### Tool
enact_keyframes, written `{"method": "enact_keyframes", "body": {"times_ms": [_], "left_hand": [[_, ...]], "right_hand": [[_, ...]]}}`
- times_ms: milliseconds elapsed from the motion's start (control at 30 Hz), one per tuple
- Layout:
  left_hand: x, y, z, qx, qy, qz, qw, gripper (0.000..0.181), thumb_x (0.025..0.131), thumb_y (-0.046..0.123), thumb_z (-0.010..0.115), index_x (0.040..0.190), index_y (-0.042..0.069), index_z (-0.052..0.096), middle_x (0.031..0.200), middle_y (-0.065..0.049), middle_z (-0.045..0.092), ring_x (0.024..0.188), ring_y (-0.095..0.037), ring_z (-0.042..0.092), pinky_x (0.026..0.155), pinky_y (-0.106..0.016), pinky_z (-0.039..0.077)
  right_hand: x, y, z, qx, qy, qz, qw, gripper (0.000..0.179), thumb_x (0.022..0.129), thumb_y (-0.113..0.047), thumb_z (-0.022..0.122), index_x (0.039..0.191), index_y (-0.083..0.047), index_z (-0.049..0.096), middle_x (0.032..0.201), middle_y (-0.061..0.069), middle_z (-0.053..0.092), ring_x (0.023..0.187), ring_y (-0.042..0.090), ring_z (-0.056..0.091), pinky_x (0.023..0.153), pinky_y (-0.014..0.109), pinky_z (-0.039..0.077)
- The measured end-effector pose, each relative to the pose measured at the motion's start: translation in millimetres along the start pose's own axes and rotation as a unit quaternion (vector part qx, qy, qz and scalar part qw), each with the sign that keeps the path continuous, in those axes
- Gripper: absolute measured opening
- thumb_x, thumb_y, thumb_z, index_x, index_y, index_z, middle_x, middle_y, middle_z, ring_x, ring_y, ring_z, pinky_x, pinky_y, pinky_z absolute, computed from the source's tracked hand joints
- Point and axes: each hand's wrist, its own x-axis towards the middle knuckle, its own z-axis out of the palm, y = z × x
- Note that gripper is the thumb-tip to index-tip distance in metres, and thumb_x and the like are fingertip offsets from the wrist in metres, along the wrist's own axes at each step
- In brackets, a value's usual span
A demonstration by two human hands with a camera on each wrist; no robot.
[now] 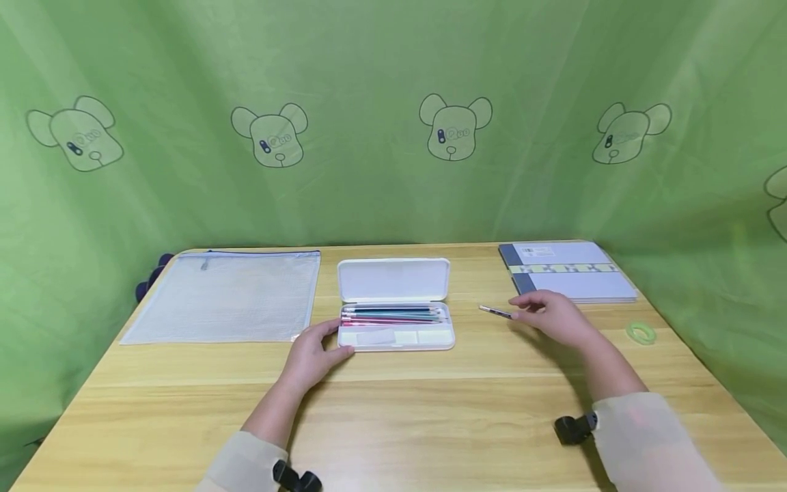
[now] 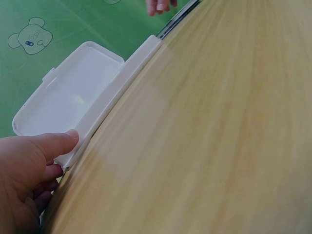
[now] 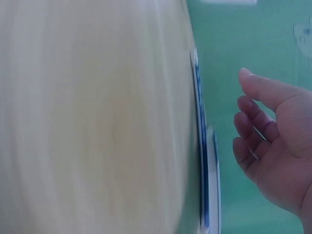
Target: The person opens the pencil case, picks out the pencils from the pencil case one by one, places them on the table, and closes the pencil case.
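Observation:
A white pencil case (image 1: 396, 345) lies with its lid (image 1: 394, 281) raised and several pencils (image 1: 393, 314) lengthwise inside. My left hand (image 1: 311, 355) grips its left end, the thumb along the front edge and the other fingers round the side. In the left wrist view that thumb (image 2: 61, 143) presses on the white case wall. A slim dark pen (image 1: 494, 311) with a pale end lies right of the case. My right hand (image 1: 553, 318) is just above its right end, fingers loosely bent. The right wrist view shows nothing between the thumb and fingers (image 3: 251, 129).
A translucent zip pouch (image 1: 227, 297) lies flat at the left of the wooden table (image 1: 393, 417). Notebooks (image 1: 568, 270) with a patterned band are at the back right. A green ring, like a tape roll (image 1: 641, 333), sits near the right edge. Green curtain (image 1: 381, 198) hangs behind.

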Motion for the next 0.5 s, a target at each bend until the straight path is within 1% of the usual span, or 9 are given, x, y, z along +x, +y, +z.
{"method": "enact_keyframes", "body": {"times_ms": [133,500], "left_hand": [[0.1,-0.1,0.6,0.001,-0.001,-0.002,1.0,0.059,0.082,0.026,0.078,0.134,0.004,0.059,0.135,-0.015,0.061,0.132,-0.037,0.05,0.115,-0.051,0.037],[-0.9,0.7,-0.1,0.001,0.001,0.002,1.0,0.058,0.082,0.025,0.078,0.132,0.003,0.059,0.134,-0.015,0.062,0.131,-0.037,0.052,0.114,-0.051,0.038]], "right_hand": [[7.6,-18.6,10.1,0.016,-0.002,-0.017,0.9997,0.034,0.091,-0.021,0.07,0.118,-0.002,0.068,0.109,0.018,0.068,0.097,0.024,0.06,0.079,0.03,0.049],[30.1,-69.0,45.5,0.057,-0.032,-0.048,0.9967,0.027,0.09,-0.014,0.068,0.115,-0.003,0.07,0.111,0.016,0.067,0.098,0.022,0.059,0.081,0.03,0.05]]}}
